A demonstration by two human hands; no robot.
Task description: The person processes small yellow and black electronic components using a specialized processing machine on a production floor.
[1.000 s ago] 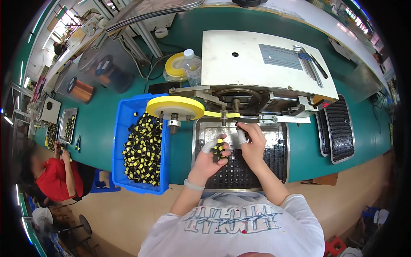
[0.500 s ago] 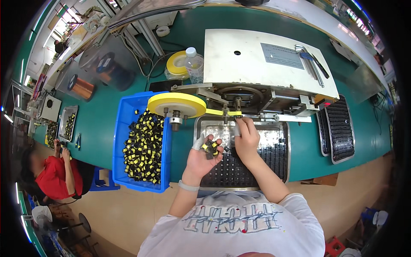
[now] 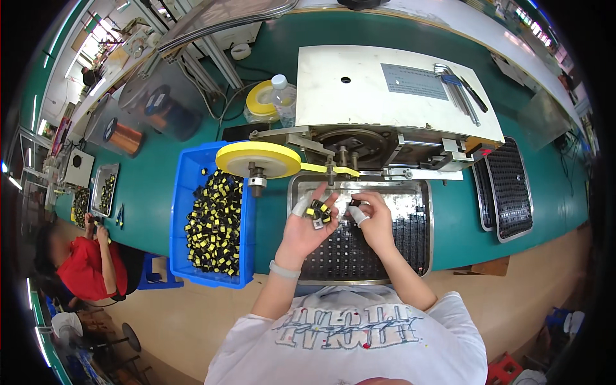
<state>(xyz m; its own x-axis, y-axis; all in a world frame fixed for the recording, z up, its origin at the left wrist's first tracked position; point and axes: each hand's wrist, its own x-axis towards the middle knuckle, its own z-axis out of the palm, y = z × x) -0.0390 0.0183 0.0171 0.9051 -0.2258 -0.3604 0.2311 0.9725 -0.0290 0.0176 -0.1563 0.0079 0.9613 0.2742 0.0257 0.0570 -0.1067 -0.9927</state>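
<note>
Because the left hand (image 3: 307, 226) cups several small black-and-yellow wound components (image 3: 319, 212) on open fingers above the shiny steel tray (image 3: 420, 212), they could spill while the right hand (image 3: 374, 219) pinches one.

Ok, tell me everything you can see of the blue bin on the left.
The blue bin is a rectangular open-topped crate that looks like plastic. It sits flat on the green bench, its near end at the bench edge. It holds a loose heap of small black-and-yellow parts. The yellow tape reel overhangs its far right corner. Neither hand touches it; the left hand is nearest.
</note>
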